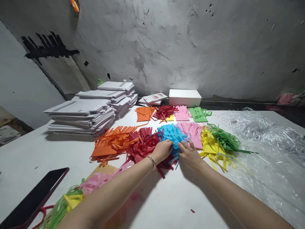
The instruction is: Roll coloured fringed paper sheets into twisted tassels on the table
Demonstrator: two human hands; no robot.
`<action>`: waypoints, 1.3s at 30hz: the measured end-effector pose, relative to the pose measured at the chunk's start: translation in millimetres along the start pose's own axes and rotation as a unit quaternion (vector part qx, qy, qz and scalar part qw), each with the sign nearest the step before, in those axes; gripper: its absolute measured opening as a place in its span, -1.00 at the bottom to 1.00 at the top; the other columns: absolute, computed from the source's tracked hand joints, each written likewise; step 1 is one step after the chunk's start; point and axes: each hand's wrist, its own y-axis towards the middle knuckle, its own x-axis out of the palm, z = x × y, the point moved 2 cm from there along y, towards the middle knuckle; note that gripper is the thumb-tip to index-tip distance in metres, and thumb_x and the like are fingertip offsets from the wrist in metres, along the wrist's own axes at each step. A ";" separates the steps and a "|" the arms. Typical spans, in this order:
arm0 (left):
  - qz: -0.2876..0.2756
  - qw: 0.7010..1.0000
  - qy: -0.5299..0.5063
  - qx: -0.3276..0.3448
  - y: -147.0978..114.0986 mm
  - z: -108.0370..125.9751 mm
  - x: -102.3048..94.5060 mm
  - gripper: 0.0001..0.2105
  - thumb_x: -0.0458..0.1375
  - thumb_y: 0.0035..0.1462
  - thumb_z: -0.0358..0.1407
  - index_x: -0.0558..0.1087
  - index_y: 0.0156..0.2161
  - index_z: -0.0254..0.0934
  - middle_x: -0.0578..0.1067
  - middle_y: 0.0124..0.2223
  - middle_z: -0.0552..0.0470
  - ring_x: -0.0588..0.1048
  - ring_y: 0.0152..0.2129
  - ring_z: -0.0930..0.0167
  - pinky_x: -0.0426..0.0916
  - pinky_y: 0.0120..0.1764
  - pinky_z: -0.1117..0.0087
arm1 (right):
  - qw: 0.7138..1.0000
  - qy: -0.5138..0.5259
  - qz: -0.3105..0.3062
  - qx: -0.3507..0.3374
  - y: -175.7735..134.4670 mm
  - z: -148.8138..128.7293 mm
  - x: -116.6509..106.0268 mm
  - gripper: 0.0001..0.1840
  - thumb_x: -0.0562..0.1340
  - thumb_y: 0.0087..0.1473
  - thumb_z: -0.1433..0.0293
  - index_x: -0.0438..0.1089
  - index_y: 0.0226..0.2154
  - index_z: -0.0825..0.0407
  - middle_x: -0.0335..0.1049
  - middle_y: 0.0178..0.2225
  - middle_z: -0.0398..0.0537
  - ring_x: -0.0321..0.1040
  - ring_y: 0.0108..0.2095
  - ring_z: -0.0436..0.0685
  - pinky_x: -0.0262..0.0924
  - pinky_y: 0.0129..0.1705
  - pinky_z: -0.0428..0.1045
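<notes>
A bunch of blue fringed paper (pixel 171 131) lies in the middle of the table between both hands. My left hand (pixel 163 150), with a bracelet at the wrist, has its fingers curled into the near left side of the blue bunch. Opposite it, my right hand (pixel 189 153) grips the near right side, fingers bent and the tips partly hidden in the strips. Dark red fringed paper (pixel 143 144) lies left of the blue and partly under my left hand. Pink fringed paper (pixel 195 135) touches the blue on its right.
Orange (pixel 114 141), yellow (pixel 211 146) and green (pixel 225 137) fringed paper flank the row, with smaller bundles behind. White stacks (pixel 81 109) stand left; a white box (pixel 185 97) is at the wall. Clear shredded film (pixel 267 152) covers the right. A dark tablet-like device (pixel 35 197) and red-handled scissors (pixel 44 211) lie front left.
</notes>
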 end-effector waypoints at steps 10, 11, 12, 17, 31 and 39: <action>0.036 0.997 -0.046 -0.055 1.1 -18.3 -8.4 -0.81 0.17 0.33 -0.24 0.48 -0.07 -0.32 0.54 -0.10 -0.04 0.55 -0.21 0.34 0.51 -0.13 0.19 | 0.999 0.013 0.038 0.003 -11.4 19.8 -2.0 -0.80 0.20 0.14 0.59 0.49 -0.37 0.02 0.50 -0.06 0.02 0.31 0.03 0.21 -0.25 0.26 0.20; 0.043 0.996 -0.055 -0.061 1.3 -21.3 -9.6 -0.81 0.17 0.33 -0.24 0.48 -0.06 -0.32 0.54 -0.10 -0.04 0.55 -0.21 0.34 0.51 -0.14 0.20 | 0.999 0.013 0.037 0.016 -13.6 23.9 -3.7 -0.80 0.20 0.14 0.59 0.48 -0.38 0.02 0.50 -0.08 0.02 0.31 0.02 0.20 -0.24 0.25 0.19; 0.050 0.994 -0.063 -0.067 1.7 -24.2 -10.9 -0.81 0.17 0.33 -0.24 0.48 -0.06 -0.32 0.54 -0.10 -0.04 0.55 -0.22 0.34 0.51 -0.15 0.20 | 0.999 0.013 0.036 0.029 -15.8 28.0 -5.6 -0.80 0.20 0.14 0.59 0.48 -0.38 0.02 0.51 -0.09 0.02 0.31 0.02 0.20 -0.23 0.24 0.18; 0.108 0.984 -0.101 -0.097 9.3 -39.6 -24.7 -0.81 0.17 0.33 -0.25 0.47 -0.06 -0.33 0.55 -0.13 -0.03 0.56 -0.27 0.37 0.53 -0.21 0.26 | 0.993 0.014 0.028 0.110 -25.7 51.6 -15.5 -0.78 0.19 0.18 0.57 0.48 -0.39 0.01 0.51 -0.07 0.01 0.32 -0.01 0.18 -0.20 0.20 0.17; 0.216 0.967 -0.079 -0.111 36.4 -46.9 -48.4 -0.80 0.16 0.33 -0.22 0.47 -0.07 -0.32 0.53 -0.08 -0.05 0.53 -0.16 0.31 0.47 -0.08 0.15 | 0.948 0.006 -0.025 0.317 -117.4 87.7 -61.2 -0.79 0.29 0.08 0.55 0.59 -0.44 -0.04 0.53 -0.15 0.08 0.39 -0.10 0.31 0.11 -0.08 0.21; 0.051 0.997 -0.040 -0.044 -4.2 -5.1 -15.7 -0.87 0.20 0.17 -0.50 0.50 -0.18 -0.31 0.54 -0.06 -0.16 0.59 -0.26 0.26 0.48 -0.19 0.26 | 0.962 0.071 0.138 0.225 -161.2 30.8 -158.3 -0.89 0.25 0.22 0.48 0.49 -0.33 0.03 0.42 0.13 0.19 0.19 0.27 0.36 0.01 0.25 0.39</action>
